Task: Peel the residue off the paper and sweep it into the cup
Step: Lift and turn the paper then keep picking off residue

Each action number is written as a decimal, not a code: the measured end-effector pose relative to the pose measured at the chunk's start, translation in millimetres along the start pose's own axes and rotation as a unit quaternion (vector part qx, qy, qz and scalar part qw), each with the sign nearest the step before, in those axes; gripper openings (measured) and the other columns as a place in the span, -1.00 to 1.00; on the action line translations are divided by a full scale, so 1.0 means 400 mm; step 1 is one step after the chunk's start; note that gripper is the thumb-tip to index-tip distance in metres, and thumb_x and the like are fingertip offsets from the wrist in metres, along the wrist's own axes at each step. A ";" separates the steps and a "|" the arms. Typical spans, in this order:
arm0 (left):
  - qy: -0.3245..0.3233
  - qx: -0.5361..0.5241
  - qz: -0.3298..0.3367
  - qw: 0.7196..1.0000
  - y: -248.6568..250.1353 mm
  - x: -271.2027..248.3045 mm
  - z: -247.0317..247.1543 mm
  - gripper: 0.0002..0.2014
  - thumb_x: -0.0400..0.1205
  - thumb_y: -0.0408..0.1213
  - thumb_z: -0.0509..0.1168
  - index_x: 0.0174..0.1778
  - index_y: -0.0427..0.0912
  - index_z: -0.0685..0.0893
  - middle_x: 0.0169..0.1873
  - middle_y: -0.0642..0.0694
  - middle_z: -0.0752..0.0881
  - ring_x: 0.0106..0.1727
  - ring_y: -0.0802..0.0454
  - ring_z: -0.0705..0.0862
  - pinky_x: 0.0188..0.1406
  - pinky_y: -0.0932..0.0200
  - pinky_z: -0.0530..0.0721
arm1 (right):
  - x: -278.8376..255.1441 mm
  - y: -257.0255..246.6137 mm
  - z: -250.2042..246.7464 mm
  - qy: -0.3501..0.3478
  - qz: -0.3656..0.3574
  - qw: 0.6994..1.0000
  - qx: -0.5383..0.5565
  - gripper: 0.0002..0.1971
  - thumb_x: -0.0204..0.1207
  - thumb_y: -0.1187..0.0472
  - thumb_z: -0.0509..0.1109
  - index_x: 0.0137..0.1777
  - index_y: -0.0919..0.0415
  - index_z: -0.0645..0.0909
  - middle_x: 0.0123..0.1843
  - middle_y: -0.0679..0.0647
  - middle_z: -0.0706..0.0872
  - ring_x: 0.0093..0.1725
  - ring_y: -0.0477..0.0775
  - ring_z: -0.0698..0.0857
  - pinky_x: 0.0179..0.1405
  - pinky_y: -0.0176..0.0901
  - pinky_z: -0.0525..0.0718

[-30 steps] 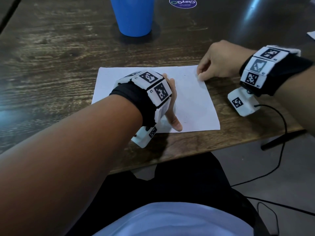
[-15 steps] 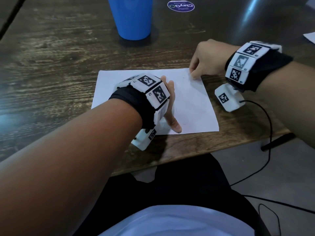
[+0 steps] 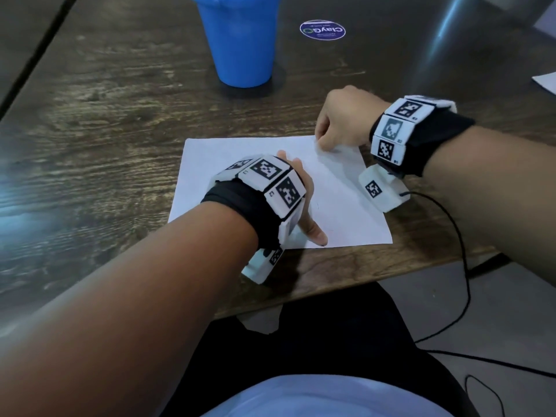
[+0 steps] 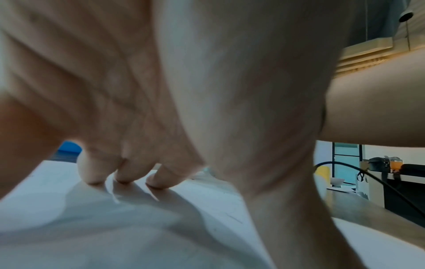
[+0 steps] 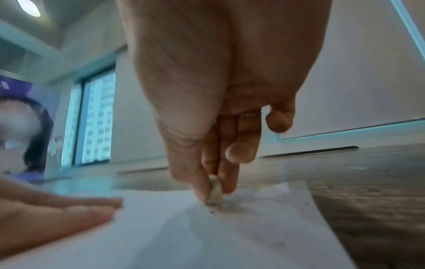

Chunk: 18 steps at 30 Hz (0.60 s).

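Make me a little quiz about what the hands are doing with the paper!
1. True or false: the left hand lies flat on the paper.
2. What colour is the cup?
3. The right hand pinches a small piece against the paper's: A) near edge B) far right corner C) middle

Key: 1 true; 2 blue; 3 B

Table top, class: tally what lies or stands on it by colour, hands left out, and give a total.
White: 2, the paper and a sheet corner at the right edge
Blue: 1, the cup
Purple: 1, the round sticker
Total: 4
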<state>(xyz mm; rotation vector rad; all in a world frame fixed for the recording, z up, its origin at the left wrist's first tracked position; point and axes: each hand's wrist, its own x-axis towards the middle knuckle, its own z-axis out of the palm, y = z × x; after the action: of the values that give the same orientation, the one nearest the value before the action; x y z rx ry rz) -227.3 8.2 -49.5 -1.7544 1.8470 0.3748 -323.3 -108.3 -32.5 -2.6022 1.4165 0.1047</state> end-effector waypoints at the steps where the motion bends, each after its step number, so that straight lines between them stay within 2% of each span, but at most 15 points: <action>1: -0.002 -0.002 -0.003 1.000 -0.001 -0.003 0.002 0.30 0.30 0.54 0.38 0.73 -0.33 0.13 0.68 -0.37 0.16 0.69 -0.35 0.14 0.53 -0.36 0.35 | 0.006 -0.003 0.000 0.018 0.008 1.000 -0.017 -0.94 0.35 0.19 0.53 -0.26 0.03 0.84 -0.34 -0.08 0.77 -0.26 0.10 0.75 -0.26 -0.03 0.77; 4: 0.001 -0.006 -0.009 1.000 -0.004 -0.003 0.018 0.33 0.31 0.55 0.36 0.74 -0.37 0.08 0.70 -0.40 0.11 0.71 -0.37 0.11 0.56 -0.35 0.30 | 0.015 -0.021 0.010 0.036 -0.026 0.998 -0.037 -0.90 0.41 0.16 0.47 -0.21 0.03 0.84 -0.31 -0.07 0.78 -0.25 0.09 0.73 -0.23 -0.05 0.74; 6: 0.000 -0.020 -0.016 1.000 -0.004 -0.005 0.026 0.40 0.31 0.54 0.37 0.74 -0.41 -0.09 0.73 -0.45 -0.05 0.74 -0.41 -0.01 0.62 -0.37 0.18 | 0.006 -0.034 0.015 -0.004 -0.066 0.998 -0.016 -0.92 0.42 0.12 0.51 -0.20 0.02 0.85 -0.30 -0.11 0.80 -0.23 -0.01 0.73 -0.17 -0.07 0.75; 8: 0.004 -0.027 -0.016 1.000 -0.003 -0.006 0.027 0.40 0.32 0.53 0.37 0.73 -0.43 -0.11 0.73 -0.47 -0.09 0.75 -0.42 -0.04 0.64 -0.38 0.14 | -0.004 -0.037 0.014 -0.054 -0.071 0.996 0.004 -0.93 0.42 0.13 0.54 -0.22 0.03 0.85 -0.30 -0.14 0.81 -0.20 -0.09 0.73 -0.17 -0.16 0.71; 10: 0.002 -0.023 -0.011 1.000 -0.002 -0.009 0.025 0.37 0.34 0.54 0.36 0.73 -0.43 -0.06 0.72 -0.46 -0.05 0.74 -0.42 -0.03 0.63 -0.37 0.15 | -0.008 -0.031 0.010 -0.053 -0.048 0.997 0.013 -0.93 0.44 0.14 0.54 -0.23 0.05 0.85 -0.31 -0.13 0.81 -0.22 -0.09 0.72 -0.23 -0.19 0.69; 13: 0.006 -0.007 -0.005 1.000 -0.003 -0.011 0.023 0.32 0.33 0.57 0.33 0.72 -0.40 0.11 0.69 -0.41 0.14 0.71 -0.37 0.11 0.58 -0.34 0.27 | -0.005 -0.032 0.003 -0.009 -0.030 0.994 -0.105 -0.89 0.42 0.21 0.48 -0.30 0.09 0.79 -0.37 -0.03 0.74 -0.32 0.08 0.70 -0.37 -0.11 0.69; 14: 0.006 -0.003 -0.006 1.000 -0.003 -0.011 0.023 0.32 0.32 0.57 0.32 0.72 -0.40 0.11 0.69 -0.40 0.15 0.71 -0.37 0.12 0.57 -0.35 0.28 | -0.005 -0.031 -0.001 0.000 -0.030 0.992 -0.122 -0.90 0.40 0.22 0.47 -0.31 0.10 0.78 -0.36 -0.01 0.74 -0.31 0.13 0.71 -0.36 -0.08 0.71; 16: 0.001 0.000 -0.010 1.000 -0.003 -0.010 0.020 0.34 0.33 0.57 0.32 0.73 -0.41 0.04 0.70 -0.41 0.10 0.72 -0.39 0.07 0.59 -0.38 0.25 | -0.007 -0.016 -0.026 0.005 -0.031 0.996 -0.078 -0.90 0.43 0.18 0.47 -0.22 0.06 0.82 -0.24 -0.02 0.81 -0.21 0.13 0.75 -0.18 0.00 0.77; 18: 0.000 -0.003 -0.010 1.000 -0.003 -0.010 0.019 0.35 0.32 0.58 0.31 0.73 -0.42 0.05 0.69 -0.41 0.12 0.71 -0.39 0.09 0.58 -0.37 0.27 | -0.013 0.013 -0.058 0.028 -0.035 0.999 -0.009 -0.86 0.53 0.14 0.47 0.00 0.03 0.85 0.01 -0.05 0.85 0.00 0.07 0.75 0.08 -0.10 0.69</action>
<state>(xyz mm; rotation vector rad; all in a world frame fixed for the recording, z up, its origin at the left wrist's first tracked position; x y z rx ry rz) -224.6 15.6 -52.9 -1.7762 1.8292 0.3736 -331.1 -111.1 -9.8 -2.6853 1.3470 0.0358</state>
